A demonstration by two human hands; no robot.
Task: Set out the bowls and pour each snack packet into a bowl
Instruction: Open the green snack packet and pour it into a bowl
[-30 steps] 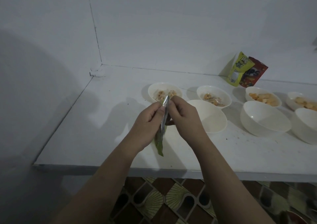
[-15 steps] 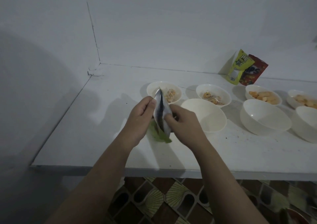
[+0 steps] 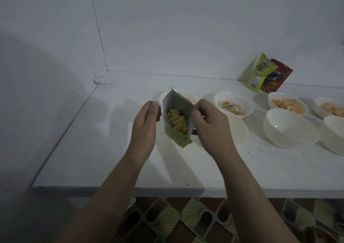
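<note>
The fingers [image 3: 200,110] of the right hand [image 3: 210,125] are curled and pinch the right edge of the green snack packet [image 3: 176,118], pulling its torn mouth wide, presumably so the contents can slide out freely. The left hand [image 3: 146,123] stands just beside the packet's left edge with fingers nearly straight and together; whether its thumb or fingertips grip that edge I cannot tell, since the hand hides the contact. The packet is held above the table [image 3: 111,149], mouth tilted up toward the camera, and yellow puffed sticks [image 3: 176,120] show inside, so nothing has been poured from it yet. Directly behind the right hand sits an empty white bowl [image 3: 240,131], the likely target, close enough that a short tip to the right should do. Farther back, four small bowls already hold snacks, one [image 3: 191,96] mostly hidden behind the packet, another [image 3: 232,104] to its right. Two more large empty bowls [image 3: 290,129] wait on the right, and two unopened packets [image 3: 268,75] lean against the wall.
</note>
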